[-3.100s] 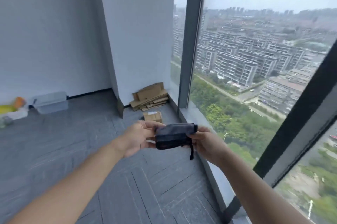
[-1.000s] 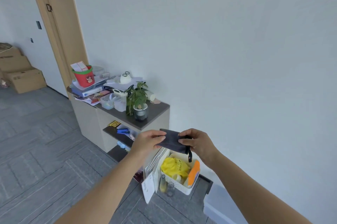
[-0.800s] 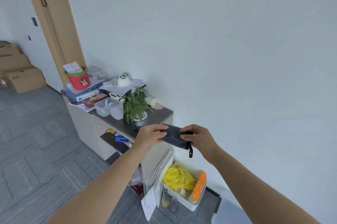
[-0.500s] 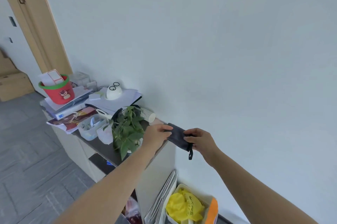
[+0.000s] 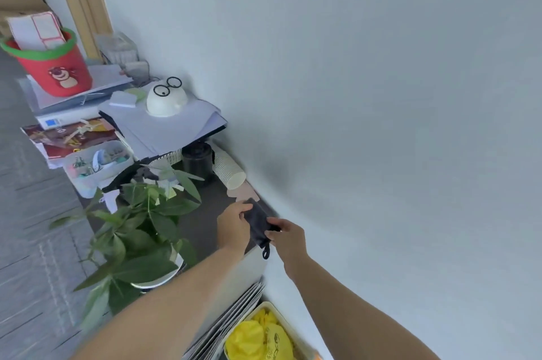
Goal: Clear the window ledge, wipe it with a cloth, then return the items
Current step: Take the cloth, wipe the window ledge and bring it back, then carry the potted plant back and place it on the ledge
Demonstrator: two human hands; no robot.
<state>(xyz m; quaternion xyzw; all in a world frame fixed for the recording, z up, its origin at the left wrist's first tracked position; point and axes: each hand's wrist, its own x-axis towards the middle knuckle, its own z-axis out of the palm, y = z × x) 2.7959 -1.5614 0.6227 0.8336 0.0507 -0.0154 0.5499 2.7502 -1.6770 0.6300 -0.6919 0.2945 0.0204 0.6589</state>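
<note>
Nearest the camera, at the foot of the cabinet, a white basket (image 5: 296,339) holds a yellow bag (image 5: 255,339). Beside it, a stack of papers (image 5: 237,312) leans against the cabinet side.

Above these, a potted plant (image 5: 137,230) stands on the near end of the dark cabinet top (image 5: 205,213).

Just past the plant, both hands hold the cloth (image 5: 258,220) – dark, folded, with a loop hanging from its near end.
- Left hand (image 5: 234,226): fingers pinched on the left edge of the cloth.
- Right hand (image 5: 286,235): fingers curled round the right edge.
- Cloth position: over the corner of the cabinet top by the wall. Contact with the surface cannot be told.

Farther along lie paper cups (image 5: 228,169) on their side, a white dome (image 5: 166,100) on loose sheets, and a red bucket (image 5: 54,66).

The window ledge is not in view, so progress on it cannot be read here. The step in hand is judged to be cloth handling at the cabinet – laying it down or lifting it. If laying down, the next move calls for lowering it flat beside the wall and releasing both grips, clear of the plant leaves and the cups.
</note>
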